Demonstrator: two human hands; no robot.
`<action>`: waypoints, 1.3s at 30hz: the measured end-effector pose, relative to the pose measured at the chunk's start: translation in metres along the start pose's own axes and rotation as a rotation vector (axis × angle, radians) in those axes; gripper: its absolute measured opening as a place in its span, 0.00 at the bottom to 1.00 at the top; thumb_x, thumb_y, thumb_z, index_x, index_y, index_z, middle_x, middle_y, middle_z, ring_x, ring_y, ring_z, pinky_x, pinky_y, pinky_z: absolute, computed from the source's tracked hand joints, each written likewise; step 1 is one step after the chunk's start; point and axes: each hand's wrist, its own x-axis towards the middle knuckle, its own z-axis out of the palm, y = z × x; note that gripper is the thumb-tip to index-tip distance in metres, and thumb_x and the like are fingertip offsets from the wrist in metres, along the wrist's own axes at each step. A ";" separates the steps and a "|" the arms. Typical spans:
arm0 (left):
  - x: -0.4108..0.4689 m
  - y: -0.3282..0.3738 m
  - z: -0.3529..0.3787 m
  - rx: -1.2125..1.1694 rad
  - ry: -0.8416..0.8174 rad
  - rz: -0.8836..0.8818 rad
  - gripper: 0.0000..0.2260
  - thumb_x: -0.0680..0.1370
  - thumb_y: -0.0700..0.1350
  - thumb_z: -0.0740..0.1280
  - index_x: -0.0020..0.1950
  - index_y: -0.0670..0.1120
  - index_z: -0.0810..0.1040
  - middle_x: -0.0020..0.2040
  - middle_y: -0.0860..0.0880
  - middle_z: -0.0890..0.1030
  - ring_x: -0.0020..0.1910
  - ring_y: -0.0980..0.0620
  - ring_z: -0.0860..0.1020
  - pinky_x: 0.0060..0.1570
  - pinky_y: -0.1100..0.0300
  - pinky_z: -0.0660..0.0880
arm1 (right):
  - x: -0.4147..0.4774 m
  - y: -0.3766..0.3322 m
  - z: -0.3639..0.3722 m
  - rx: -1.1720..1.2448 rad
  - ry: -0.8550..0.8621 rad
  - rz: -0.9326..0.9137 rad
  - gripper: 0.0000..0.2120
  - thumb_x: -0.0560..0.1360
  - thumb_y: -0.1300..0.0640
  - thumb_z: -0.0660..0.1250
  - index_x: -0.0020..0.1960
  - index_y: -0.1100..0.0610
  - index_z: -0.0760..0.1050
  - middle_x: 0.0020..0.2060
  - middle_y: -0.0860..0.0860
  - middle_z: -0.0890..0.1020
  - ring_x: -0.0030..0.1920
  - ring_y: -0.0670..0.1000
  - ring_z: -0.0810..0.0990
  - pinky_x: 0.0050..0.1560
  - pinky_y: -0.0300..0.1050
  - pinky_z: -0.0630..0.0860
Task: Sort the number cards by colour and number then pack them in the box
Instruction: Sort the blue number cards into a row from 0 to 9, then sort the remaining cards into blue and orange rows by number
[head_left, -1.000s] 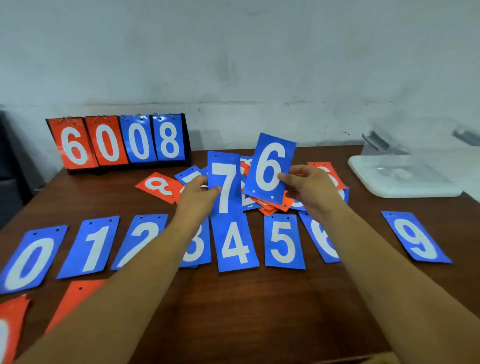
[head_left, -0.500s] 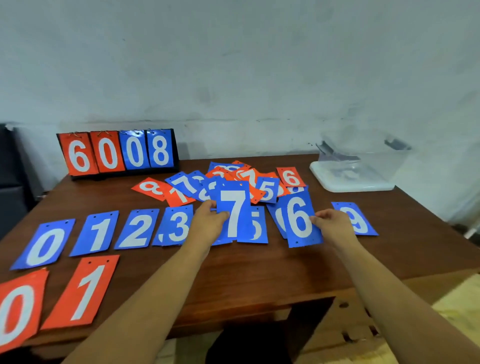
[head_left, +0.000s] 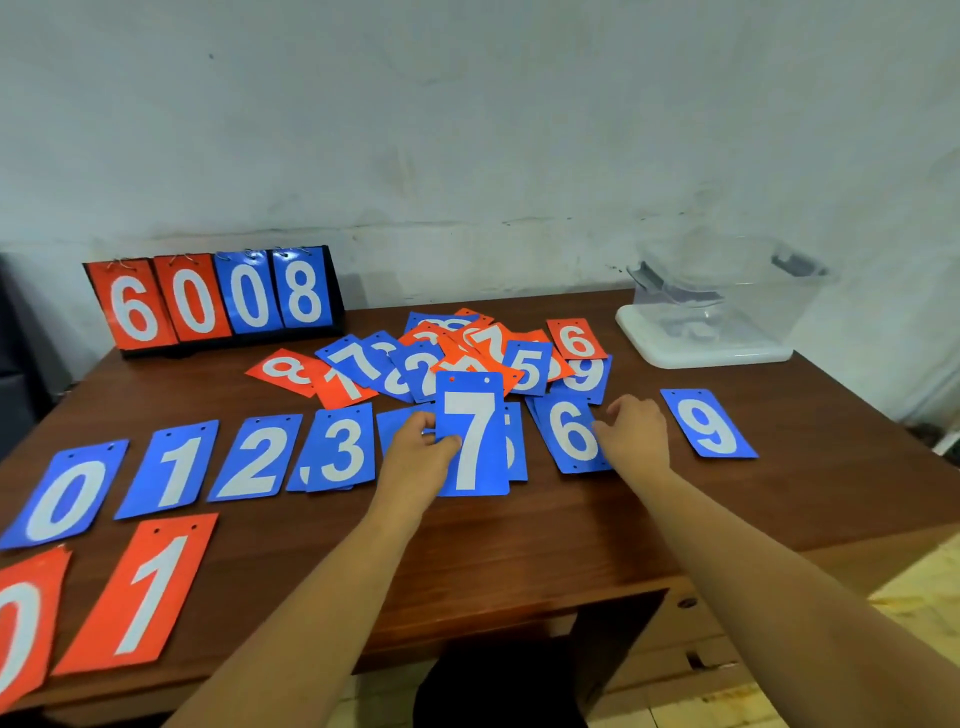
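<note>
Between the two hands, the blue 7 card (head_left: 472, 436) is held over the row of blue cards, pinched at its left edge by the left hand (head_left: 415, 457). The right hand (head_left: 636, 436) touches the blue 6 card (head_left: 571, 434) with bent fingertips; whether it grips, I cannot tell. Beyond the right hand, a clear plastic box (head_left: 727, 291) sits on a white lid (head_left: 701, 356), its contents too blurred to tell.

Glossy wooden table (head_left: 519, 540); clear plastic box (head_left: 727, 296).

A brown wooden table (head_left: 519, 551) bearing a black scoreboard stand (head_left: 208, 351) meets a stained white wall (head_left: 467, 130).
</note>
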 end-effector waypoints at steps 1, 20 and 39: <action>0.001 -0.002 0.003 -0.018 -0.010 0.002 0.09 0.79 0.46 0.68 0.57 0.47 0.73 0.50 0.53 0.80 0.43 0.57 0.81 0.35 0.64 0.77 | -0.007 -0.005 -0.003 0.089 0.019 -0.023 0.12 0.77 0.51 0.69 0.56 0.56 0.76 0.54 0.53 0.77 0.52 0.52 0.77 0.53 0.47 0.77; 0.014 -0.020 0.121 0.935 -0.270 0.737 0.21 0.82 0.57 0.59 0.75 0.55 0.66 0.73 0.49 0.65 0.73 0.49 0.62 0.72 0.51 0.60 | 0.015 0.072 -0.046 0.339 0.072 0.126 0.10 0.77 0.62 0.66 0.57 0.61 0.80 0.55 0.56 0.82 0.56 0.55 0.79 0.52 0.44 0.73; 0.050 -0.011 0.102 0.757 -0.011 0.852 0.13 0.81 0.49 0.63 0.63 0.45 0.74 0.61 0.47 0.74 0.60 0.50 0.73 0.58 0.56 0.74 | 0.029 0.023 -0.030 0.131 0.023 -0.145 0.11 0.78 0.53 0.66 0.56 0.59 0.76 0.53 0.54 0.79 0.50 0.51 0.77 0.48 0.43 0.72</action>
